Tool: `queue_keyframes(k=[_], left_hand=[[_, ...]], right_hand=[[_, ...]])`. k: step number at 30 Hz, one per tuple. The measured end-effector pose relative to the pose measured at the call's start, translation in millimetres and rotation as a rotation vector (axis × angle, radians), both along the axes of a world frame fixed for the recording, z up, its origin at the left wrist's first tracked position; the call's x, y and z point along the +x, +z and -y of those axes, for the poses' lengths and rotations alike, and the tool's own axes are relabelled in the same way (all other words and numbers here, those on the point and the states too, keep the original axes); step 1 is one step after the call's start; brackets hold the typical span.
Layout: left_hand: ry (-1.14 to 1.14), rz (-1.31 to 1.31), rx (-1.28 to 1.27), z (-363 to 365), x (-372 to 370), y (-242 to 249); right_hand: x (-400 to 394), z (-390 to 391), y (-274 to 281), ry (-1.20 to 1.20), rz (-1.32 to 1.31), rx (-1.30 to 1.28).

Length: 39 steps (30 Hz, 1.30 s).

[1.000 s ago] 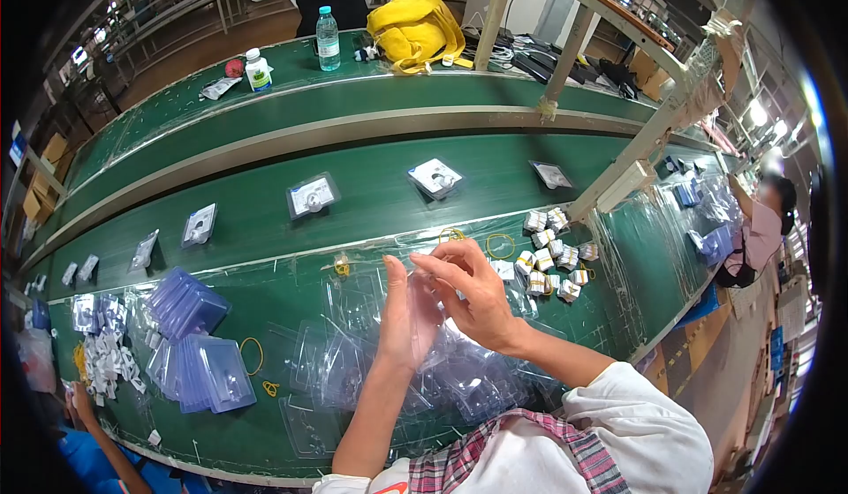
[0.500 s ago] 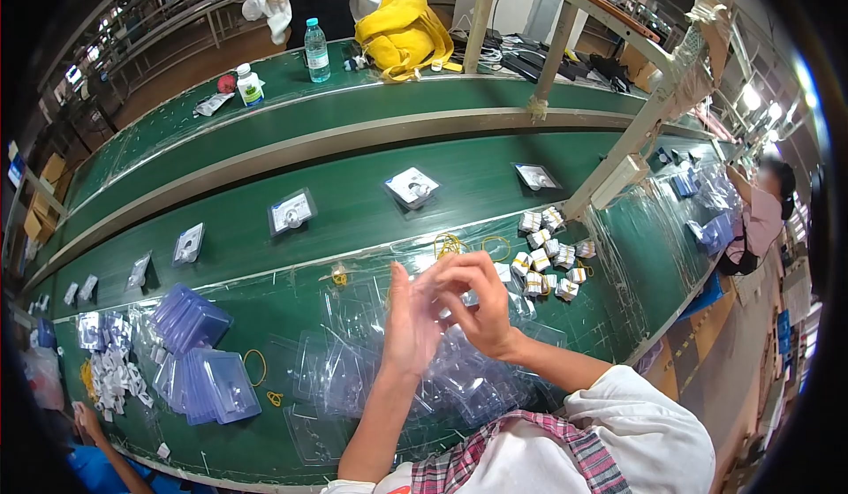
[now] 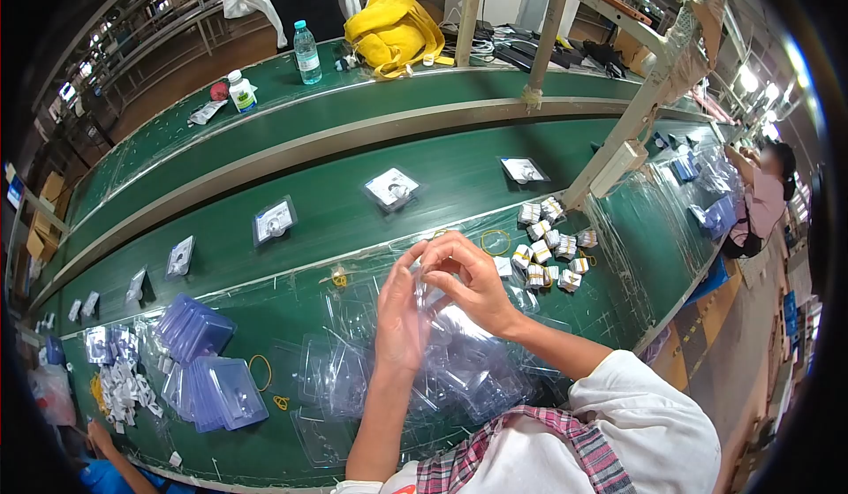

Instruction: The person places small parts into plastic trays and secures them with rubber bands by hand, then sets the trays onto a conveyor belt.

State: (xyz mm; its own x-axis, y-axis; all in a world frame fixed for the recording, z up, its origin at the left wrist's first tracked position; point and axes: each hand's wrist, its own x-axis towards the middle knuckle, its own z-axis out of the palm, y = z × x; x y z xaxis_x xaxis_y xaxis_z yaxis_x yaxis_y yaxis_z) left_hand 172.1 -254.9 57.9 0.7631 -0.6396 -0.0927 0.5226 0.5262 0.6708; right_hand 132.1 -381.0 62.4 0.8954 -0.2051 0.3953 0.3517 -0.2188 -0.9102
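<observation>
A clear plastic blister case (image 3: 424, 293), hard to make out against the pile, stands between my two hands. My left hand (image 3: 399, 317) is closed along its left side. From the right, my right hand (image 3: 475, 284) pinches its upper part with bent fingers. Below both hands lies a heap of similar clear blister cases (image 3: 477, 366). Just beyond my right hand sit bundles of folded white paper (image 3: 549, 245) tied with yellow bands, and a loose yellow rubber band (image 3: 495, 242).
On the green belt (image 3: 327, 194) lie several packed blister cards (image 3: 391, 188). Stacks of bluish plastic cases (image 3: 221, 388) and small white parts (image 3: 128, 386) are at left. A metal post (image 3: 623, 132) rises at right. Other people stand opposite, at far right and at lower left.
My hands have come closer together around the clear case, the right fingers bending over its top. The packed cards on the belt have shifted slightly left in view.
</observation>
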Motion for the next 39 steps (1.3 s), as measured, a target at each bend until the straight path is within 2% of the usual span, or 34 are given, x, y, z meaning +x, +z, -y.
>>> queue_keyframes(k=[4, 7, 8, 11, 12, 15, 16, 19, 23, 25, 27, 29, 32, 35, 36, 39], left_hand=[[-0.003, 0.074, 0.04, -1.4, 2.2, -2.4], [0.114, 0.026, 0.015, -3.5, 4.1, -0.1], [0.178, 0.021, 0.012, -4.0, 5.2, -1.4], [0.317, 0.062, 0.039, -4.8, 8.0, -4.5], [0.339, 0.082, 0.061, -4.8, 6.8, -4.3], [0.39, 0.105, 0.045, -4.7, 3.2, -2.0], [0.404, 0.108, 0.025, -4.4, 2.6, -0.1], [0.492, 0.073, -0.039, -3.1, -2.3, 5.2], [0.584, -0.1, -0.095, -22.5, 18.8, 6.1], [0.588, -0.066, -0.098, -26.6, 20.9, 10.1], [0.568, -0.024, -0.098, -27.9, 20.2, 11.0], [0.508, -0.046, -0.092, -24.0, 18.0, 10.7], [0.445, -0.067, -0.088, -20.4, 14.0, 9.2], [0.429, -0.075, -0.091, -19.7, 14.8, 10.7], [0.429, -0.075, -0.092, -20.5, 15.3, 11.1], [0.429, -0.076, -0.098, -22.2, 16.9, 10.5]], right_hand=[[0.2, 2.0, 5.1, 0.013, 0.013, -0.051], [-3.7, -5.6, 16.6, -0.177, -0.017, -0.108], [-10.4, -0.2, 25.7, -0.162, -0.048, -0.339], [-26.1, -5.8, 25.8, 0.065, -0.212, -0.512], [-30.9, -14.2, 20.3, 0.055, -0.243, -0.423], [-34.1, -14.3, 11.5, -0.011, -0.186, -0.375], [-34.8, -13.1, 18.0, -0.026, -0.279, -0.309], [-35.8, -8.7, 6.4, 0.049, -0.319, 0.204], [-36.0, 16.6, 11.4, -0.149, -0.295, 0.263], [-21.2, 62.3, 2.4, -0.259, -0.259, 0.166], [-1.1, 105.8, 10.7, -0.488, -0.222, -0.284], [22.3, 146.0, 5.3, -0.617, -0.246, -0.524], [53.6, 183.8, -10.1, -0.724, -0.215, -1.071], [77.2, 201.4, -35.2, -0.666, -0.378, -1.258], [82.5, 196.9, -38.3, -0.651, -0.503, -1.273], [92.2, 199.2, -61.3, -0.625, -0.572, -1.262]])
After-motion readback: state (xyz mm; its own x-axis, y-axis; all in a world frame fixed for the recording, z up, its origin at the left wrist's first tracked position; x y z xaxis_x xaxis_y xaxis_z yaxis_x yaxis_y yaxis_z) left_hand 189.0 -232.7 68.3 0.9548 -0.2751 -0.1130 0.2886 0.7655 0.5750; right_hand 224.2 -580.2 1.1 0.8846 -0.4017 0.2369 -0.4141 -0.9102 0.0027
